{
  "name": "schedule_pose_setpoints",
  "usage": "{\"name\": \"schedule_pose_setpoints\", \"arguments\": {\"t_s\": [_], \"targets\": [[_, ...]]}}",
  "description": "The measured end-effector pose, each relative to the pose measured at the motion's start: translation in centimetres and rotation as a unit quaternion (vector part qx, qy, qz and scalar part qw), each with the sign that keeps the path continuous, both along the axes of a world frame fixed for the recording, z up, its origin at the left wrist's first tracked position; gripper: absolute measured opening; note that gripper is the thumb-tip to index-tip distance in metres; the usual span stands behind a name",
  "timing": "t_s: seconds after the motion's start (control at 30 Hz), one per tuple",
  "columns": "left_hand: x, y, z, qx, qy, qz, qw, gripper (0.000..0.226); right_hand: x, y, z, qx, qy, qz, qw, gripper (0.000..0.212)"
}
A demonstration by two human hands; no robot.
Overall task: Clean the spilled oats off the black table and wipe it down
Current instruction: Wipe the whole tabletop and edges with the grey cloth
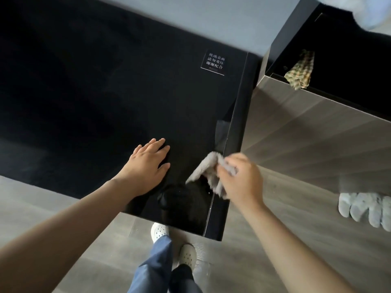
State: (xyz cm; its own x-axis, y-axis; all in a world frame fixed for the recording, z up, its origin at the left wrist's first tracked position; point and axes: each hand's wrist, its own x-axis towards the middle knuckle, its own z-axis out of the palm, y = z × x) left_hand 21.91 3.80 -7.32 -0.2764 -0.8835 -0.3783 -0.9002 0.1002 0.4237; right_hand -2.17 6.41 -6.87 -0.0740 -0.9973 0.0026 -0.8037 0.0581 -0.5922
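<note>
On the black table (105, 81), near its front right corner: left hand (148, 166), palm down, fingers straight and slightly spread. Lies flat on the glossy top and grips nothing. Reflects dimly in the surface just below the wrist.

Just to the right, apart from it: right hand (241, 180), blurred, fingers curled round a grey cloth (208, 168). Pinches the crumpled upper fold, the rest spreading down in a loose tent to the tabletop. Sits at the table's right edge, beside the narrow strip along that side; contact with the strip impossible to tell through the blur.

Farther back on the same top, near the far right corner: a small dark label (214, 63) with white characters, lying flat.

Beyond the right edge, across a narrow gap: a grey-sided unit (296, 127) with a black recessed top. Carries a yellow-green patterned rag (299, 70) at its near rim, one corner drooping over the edge.

Below, on the grey wood-look floor (285, 240): two white perforated shoes (159, 231) and blue trousers (152, 267), close to the table's front corner. Well off to the right on the floor, a fuzzy white object (368, 208), too blurred to identify.
</note>
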Motion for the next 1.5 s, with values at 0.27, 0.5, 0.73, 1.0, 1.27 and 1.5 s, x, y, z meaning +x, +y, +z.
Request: {"name": "schedule_pose_setpoints", "arguments": {"t_s": [0.27,0.5,0.73,1.0,1.27,1.5], "targets": [[-0.6,7.0,0.4,-0.038,-0.030,0.054,0.997,0.059,-0.5,-9.4,-4.1,-0.039,0.107,-0.070,0.991,0.019],[0.5,9.8,0.1,-0.027,-0.025,0.093,0.995,0.055,2.1,7.3,-3.3,-0.026,0.040,0.065,0.997,0.010],[1.1,11.0,-0.1,-0.032,-0.017,0.119,0.992,0.054,-0.5,4.8,0.6,-0.033,-0.022,0.009,0.999,0.017],[1.8,11.0,-0.8,-0.021,-0.002,0.096,0.995,0.056,3.8,7.1,-3.7,-0.044,0.083,0.001,0.996,0.013],[4.7,10.3,-0.4,-0.010,0.013,0.015,1.000,0.057,4.1,11.6,-1.0,0.009,0.030,0.062,0.998,0.010],[5.5,9.9,-0.5,-0.006,-0.010,-0.031,0.999,0.062,7.0,14.6,-2.3,0.005,0.057,-0.022,0.998,0.012]]}}
